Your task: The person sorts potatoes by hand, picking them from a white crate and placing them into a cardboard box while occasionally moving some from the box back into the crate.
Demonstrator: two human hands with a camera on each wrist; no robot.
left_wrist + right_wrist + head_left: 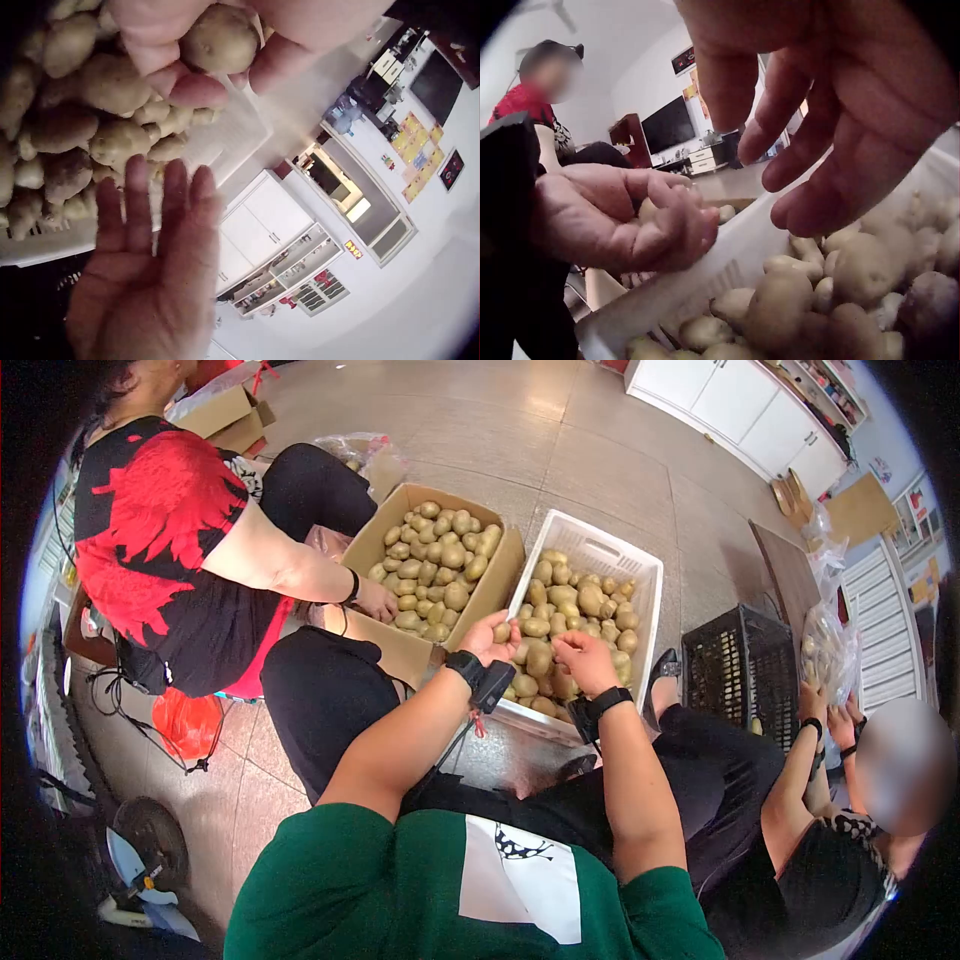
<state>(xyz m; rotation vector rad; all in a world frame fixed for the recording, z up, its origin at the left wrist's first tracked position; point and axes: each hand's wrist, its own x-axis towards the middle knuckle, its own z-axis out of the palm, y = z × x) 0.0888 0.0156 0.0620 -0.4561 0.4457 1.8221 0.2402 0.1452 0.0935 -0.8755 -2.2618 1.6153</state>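
My left hand (490, 640) grips a small round potato (502, 632) over the near left part of a white plastic crate (651, 600). In the left wrist view the potato (220, 39) sits between the thumb and fingers of my left hand (157, 37). My right hand (585, 660) is above the potatoes in the crate, holding nothing. Its fingers hang loosely bent and apart in the right wrist view, where the right hand (840, 112) is beside the left hand (622, 217). Potatoes of mixed sizes (780, 300) lie below.
Left of the crate stands a cardboard box (510, 570) of potatoes, with a seated person's hand (376, 600) in it. A black crate (740, 670) is at the right, near another person holding a clear plastic bag (825, 645). White cabinets (740, 405) line the back.
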